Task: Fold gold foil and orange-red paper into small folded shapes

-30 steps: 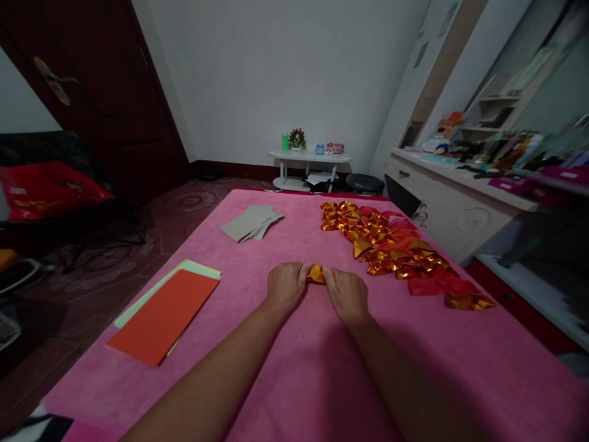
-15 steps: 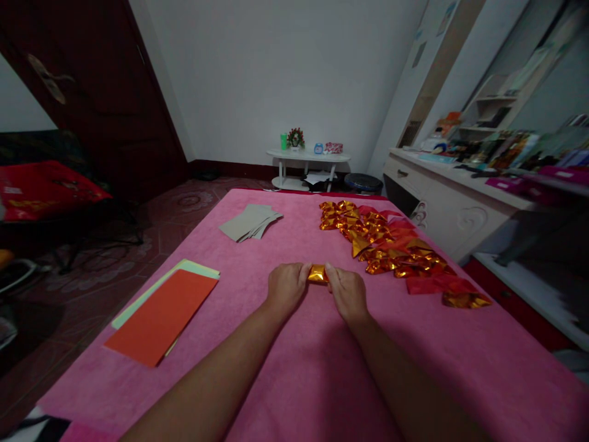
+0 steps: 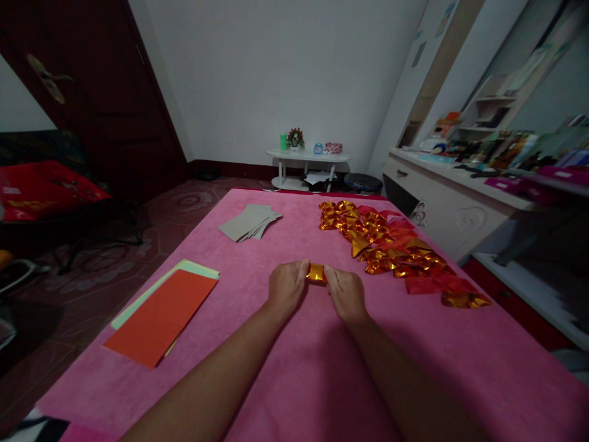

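Note:
Between my two hands, just above or on the pink cloth [image 3: 257, 270], is a small folded piece of gold foil paper [image 3: 316, 274]. My left hand [image 3: 288, 285] pinches its left end, thumb on top. On the other end, the thumb and fingers of my right hand [image 3: 346, 291] are closed. The undersides of both grips are hidden. To the right lie several twisted gold foil pieces [image 3: 377, 230], some with red parts, spread in a slanting band. One gold piece [image 3: 465, 299] sits at the near end of that band.
Orange paper sheets [image 3: 163, 319] rest over pale green ones [image 3: 202, 268] at the left. Farther back lies a fan of grey cards [image 3: 251, 222]. A white dresser [image 3: 451, 196] with many bottles stands on the right, and a small white table [image 3: 308, 156] by the wall.
The gold foil piece and both hands have shifted very slightly left. Both grips stay on its ends; everything else lies as before.

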The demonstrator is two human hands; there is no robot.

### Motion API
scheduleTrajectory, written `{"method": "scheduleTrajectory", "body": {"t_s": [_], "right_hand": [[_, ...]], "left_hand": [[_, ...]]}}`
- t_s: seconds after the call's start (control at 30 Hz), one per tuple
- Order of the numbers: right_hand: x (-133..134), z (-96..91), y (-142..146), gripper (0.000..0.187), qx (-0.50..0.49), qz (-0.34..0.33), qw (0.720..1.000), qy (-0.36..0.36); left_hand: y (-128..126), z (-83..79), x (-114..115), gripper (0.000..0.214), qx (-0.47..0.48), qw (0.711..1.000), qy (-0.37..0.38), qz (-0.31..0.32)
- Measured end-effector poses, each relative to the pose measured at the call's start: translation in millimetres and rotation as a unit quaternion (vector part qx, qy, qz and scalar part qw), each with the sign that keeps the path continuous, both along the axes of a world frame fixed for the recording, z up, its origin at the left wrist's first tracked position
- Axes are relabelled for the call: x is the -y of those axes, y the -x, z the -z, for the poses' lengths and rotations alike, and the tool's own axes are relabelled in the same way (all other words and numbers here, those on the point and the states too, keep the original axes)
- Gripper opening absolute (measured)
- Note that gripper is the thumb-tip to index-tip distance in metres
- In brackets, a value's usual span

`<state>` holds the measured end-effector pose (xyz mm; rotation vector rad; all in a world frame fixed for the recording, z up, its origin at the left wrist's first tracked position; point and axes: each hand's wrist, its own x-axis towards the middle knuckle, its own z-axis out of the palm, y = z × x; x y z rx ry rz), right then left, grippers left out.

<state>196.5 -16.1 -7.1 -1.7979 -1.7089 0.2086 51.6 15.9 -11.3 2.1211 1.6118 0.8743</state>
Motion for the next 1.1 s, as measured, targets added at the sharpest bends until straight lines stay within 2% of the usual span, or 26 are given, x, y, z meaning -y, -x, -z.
{"method": "scheduleTrajectory", "body": {"t_s": [0.17, 0.3, 0.4, 0.6, 0.67, 0.8, 0.93, 1.1], "right_hand": [[1.7, -1.0, -0.1, 0.057, -0.045, 0.005, 0.999, 0.003], [1.7, -0.2, 0.8, 0.057, -0.034, -0.009, 0.999, 0.008], [0.3, 1.2, -0.4, 0.055, -0.037, 0.006, 0.999, 0.004], [-2.2, 3.1, -8.7, 0.028, -0.018, 0.02, 0.997, -0.075], [-1.3, 3.2, -11.5, 0.025, 0.01, 0.021, 0.996, -0.09], [-4.0, -1.9, -17.7, 0.019, 0.077, 0.009, 0.996, -0.043], [-27.7, -21.3, -27.8, 0.013, 0.096, 0.006, 0.995, -0.019], [-79.6, -45.3, -43.0, 0.01, 0.202, 0.024, 0.979, -0.014]], "left_hand": [[0.2, -0.2, -0.1, 0.06, 0.013, 1.0, -0.006, -0.016], [-1.1, -2.4, -0.5, 0.052, -0.014, 0.999, -0.021, -0.022], [-0.7, -4.1, 0.5, 0.054, 0.003, 0.999, -0.024, -0.023], [1.2, -5.4, 2.7, 0.051, 0.025, 0.999, -0.034, -0.006], [1.5, -6.0, 3.0, 0.047, 0.027, 0.999, -0.037, 0.001], [2.4, -7.7, 3.0, 0.037, 0.074, 0.997, -0.021, 0.006], [4.1, -8.5, 0.0, 0.035, 0.105, 0.994, 0.006, 0.008], [4.8, -5.8, -6.1, 0.037, 0.057, 0.998, 0.036, 0.005]]}}
